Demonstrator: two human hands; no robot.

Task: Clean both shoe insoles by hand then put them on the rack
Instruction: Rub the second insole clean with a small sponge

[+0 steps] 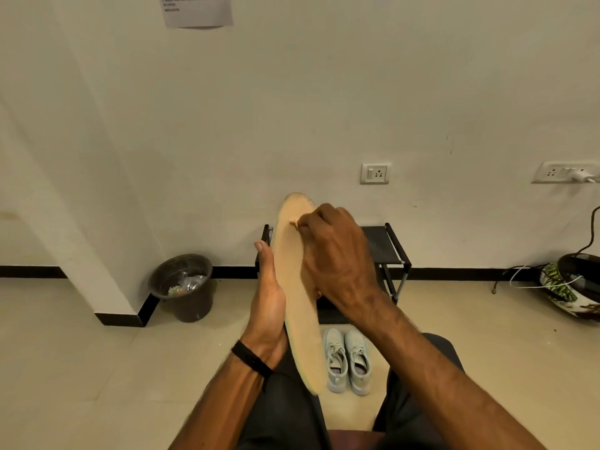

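A long tan insole [298, 306] stands nearly upright in front of me, toe end up. My left hand [268, 293] holds it along its left edge, thumb straight up beside it and the fingers hidden behind. My right hand [331, 251] lies across the upper half with curled fingers, the fingertips pressed on the surface near the toe. I cannot tell whether it pinches anything. A pair of pale grey-green shoes [347, 360] sits on the floor between my knees. The black rack [386, 251] stands against the wall behind my hands, mostly hidden.
A dark bin [185, 287] with scraps stands at the wall corner on the left. At the far right lies a patterned helmet [574, 287] with cables. Wall sockets [375, 173] are above the rack. Pale floor tiles spread to both sides.
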